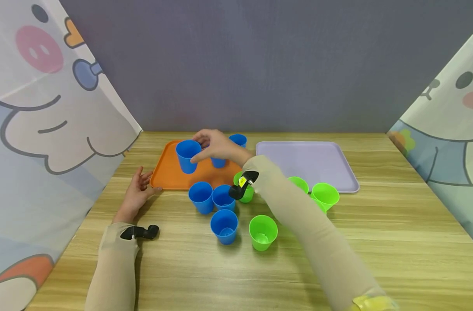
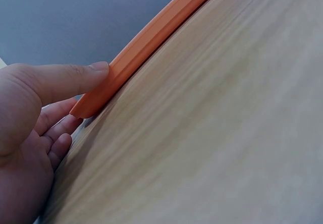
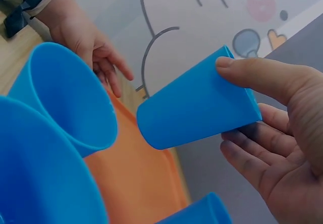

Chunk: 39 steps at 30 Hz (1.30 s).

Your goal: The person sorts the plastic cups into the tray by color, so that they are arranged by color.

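Note:
My right hand [image 1: 217, 144] pinches a blue plastic cup [image 1: 188, 157] near its rim, thumb on one side and fingers on the other. The cup is upright, over the left part of the orange tray [image 1: 166, 177]; the right wrist view shows its base raised above the tray. At the tray's near left corner, my left hand [image 1: 137, 192] holds the edge, with the thumb [image 2: 96, 70] against the front rim and the fingers round the side. Two more blue cups, one at the back [image 1: 237, 140] and one partly behind my right hand [image 1: 218, 164], stand on the orange tray.
Three blue cups [image 1: 224, 229] stand in front of the orange tray. Several green cups [image 1: 263, 235] are spread rightward, some hidden by my right forearm. A pale purple tray [image 1: 306, 162] lies at the back right. A grey wall [image 1: 259, 65] closes off the table's far side.

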### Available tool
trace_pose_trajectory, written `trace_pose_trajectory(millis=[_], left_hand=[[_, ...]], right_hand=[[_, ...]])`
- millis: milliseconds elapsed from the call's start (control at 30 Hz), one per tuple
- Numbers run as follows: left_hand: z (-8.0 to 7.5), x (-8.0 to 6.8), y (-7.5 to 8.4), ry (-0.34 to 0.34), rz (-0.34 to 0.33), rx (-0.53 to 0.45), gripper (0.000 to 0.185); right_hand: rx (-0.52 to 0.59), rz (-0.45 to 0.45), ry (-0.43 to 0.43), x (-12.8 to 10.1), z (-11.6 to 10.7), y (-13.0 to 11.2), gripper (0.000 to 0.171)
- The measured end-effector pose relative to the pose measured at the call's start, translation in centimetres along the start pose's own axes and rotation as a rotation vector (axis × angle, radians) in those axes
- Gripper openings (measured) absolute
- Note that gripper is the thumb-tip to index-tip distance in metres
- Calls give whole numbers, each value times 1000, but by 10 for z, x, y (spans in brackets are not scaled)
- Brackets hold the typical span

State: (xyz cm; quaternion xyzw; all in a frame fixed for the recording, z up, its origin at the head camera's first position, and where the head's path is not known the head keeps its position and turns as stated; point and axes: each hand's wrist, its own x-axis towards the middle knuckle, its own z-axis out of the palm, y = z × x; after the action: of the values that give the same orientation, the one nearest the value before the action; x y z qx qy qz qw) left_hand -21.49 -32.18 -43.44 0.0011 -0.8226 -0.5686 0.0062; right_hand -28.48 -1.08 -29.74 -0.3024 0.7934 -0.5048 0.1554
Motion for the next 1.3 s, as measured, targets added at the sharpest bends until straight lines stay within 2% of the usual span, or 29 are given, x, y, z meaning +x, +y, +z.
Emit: trace_pose_trajectory(millis=[300, 433, 500, 667, 733, 933, 1300], left_hand=[[-1, -2, 4, 8, -3, 8, 103], [1, -9, 19, -5, -12, -14, 100], [1, -10, 20, -8, -16, -15, 100], [-3, -3, 3, 3, -11, 6, 101], [-3, -2, 0, 3, -9, 12, 101], [-3, -1, -1, 3, -10, -3, 102], [-2, -2, -1, 12, 13, 2, 102]], right_hand=[[46, 0, 18, 13, 16, 10, 60], [44, 36, 23, 18, 24, 18, 59], [28, 61, 9, 19, 27, 21, 58], [-31, 90, -34, 20, 34, 26, 59], [-47, 90, -45, 21, 36, 27, 60], [-80, 127, -82, 21, 41, 27, 59], [-76, 191, -130, 15, 45, 26, 60]])
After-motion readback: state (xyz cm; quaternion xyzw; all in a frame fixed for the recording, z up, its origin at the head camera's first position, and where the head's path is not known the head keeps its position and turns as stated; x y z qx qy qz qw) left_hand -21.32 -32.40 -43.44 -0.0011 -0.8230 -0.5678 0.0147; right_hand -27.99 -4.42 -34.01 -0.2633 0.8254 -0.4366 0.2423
